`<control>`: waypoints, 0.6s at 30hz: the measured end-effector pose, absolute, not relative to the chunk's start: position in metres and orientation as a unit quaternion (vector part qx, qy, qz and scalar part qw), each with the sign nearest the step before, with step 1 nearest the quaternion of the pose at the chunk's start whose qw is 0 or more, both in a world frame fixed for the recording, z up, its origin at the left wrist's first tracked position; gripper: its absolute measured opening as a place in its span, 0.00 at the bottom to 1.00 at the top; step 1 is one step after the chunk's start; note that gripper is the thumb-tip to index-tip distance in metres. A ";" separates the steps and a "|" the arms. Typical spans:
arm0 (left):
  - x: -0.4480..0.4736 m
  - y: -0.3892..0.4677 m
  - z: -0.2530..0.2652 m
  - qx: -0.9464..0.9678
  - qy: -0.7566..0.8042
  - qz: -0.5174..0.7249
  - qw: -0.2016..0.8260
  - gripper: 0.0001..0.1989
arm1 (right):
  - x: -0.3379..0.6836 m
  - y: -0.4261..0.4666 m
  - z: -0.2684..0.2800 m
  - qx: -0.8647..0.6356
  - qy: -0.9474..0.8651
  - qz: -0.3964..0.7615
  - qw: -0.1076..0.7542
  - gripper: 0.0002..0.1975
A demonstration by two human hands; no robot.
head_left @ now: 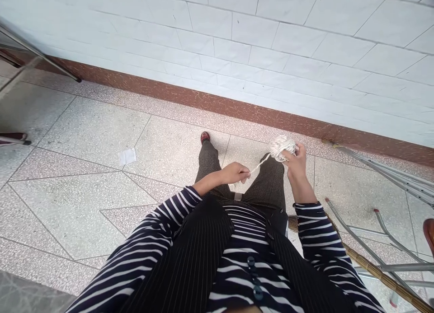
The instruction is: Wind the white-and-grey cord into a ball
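A ball of white yarn [282, 147] is gripped in my right hand [296, 161], raised over my right knee. From the ball a twisted strand [261, 165] runs down and to the left. My left hand [234, 172] pinches that strand between thumb and fingers, above the gap between my thighs. Between the two hands the strand looks fairly straight. A small pale bit [232, 187] shows just under my left hand; I cannot tell whether it is the strand's loose end.
White tiled wall [251, 51] with a reddish-brown skirting [190, 92] stands ahead. Metal crutch-like poles [383, 168] and a tubular chair frame [366, 232] are at right, beside a bamboo-like stick [376, 268]. White paper [128, 156] lies on the floor, left. Metal legs [57, 67] stand far left.
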State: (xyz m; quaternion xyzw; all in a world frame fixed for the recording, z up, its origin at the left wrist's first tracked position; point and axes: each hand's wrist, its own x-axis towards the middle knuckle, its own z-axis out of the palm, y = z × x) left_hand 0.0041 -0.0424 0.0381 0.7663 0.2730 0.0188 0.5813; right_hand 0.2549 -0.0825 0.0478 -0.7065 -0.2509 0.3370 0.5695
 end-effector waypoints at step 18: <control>-0.009 -0.012 -0.032 0.691 0.383 0.082 0.607 0.10 | 0.247 -0.100 0.167 -0.435 -0.290 0.456 0.720 0.22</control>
